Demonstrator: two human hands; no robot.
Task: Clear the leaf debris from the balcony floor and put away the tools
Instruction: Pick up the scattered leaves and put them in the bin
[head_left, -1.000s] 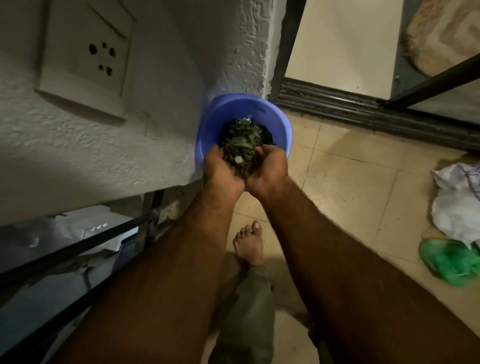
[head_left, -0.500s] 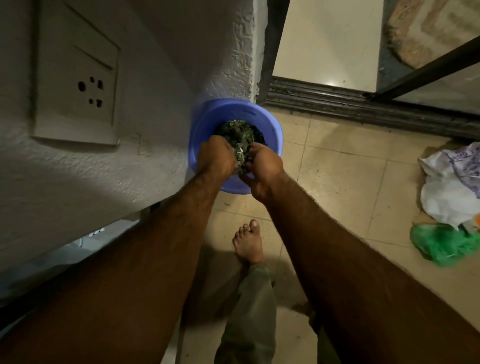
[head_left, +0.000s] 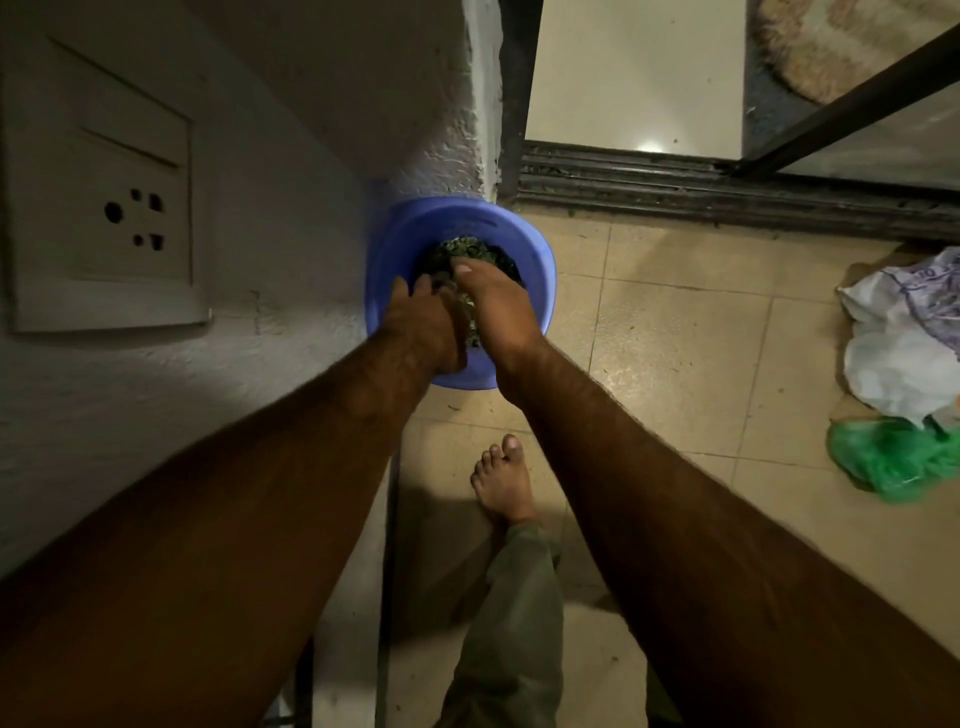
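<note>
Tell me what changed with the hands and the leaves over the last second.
The left hand and right hand lowered their cupped heap of leaf debris into the blue bucket and now lie palms-down on it, pressing it in. The blue bucket, white bag and green bag stayed put.

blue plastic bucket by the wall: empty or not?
Not empty: dark green leaf debris shows inside the round blue plastic bucket, between left hand and right hand. Depth: cannot tell.

No readable text; purple print (head_left: 930, 291) on white bag (head_left: 898, 364) illegible.
</note>
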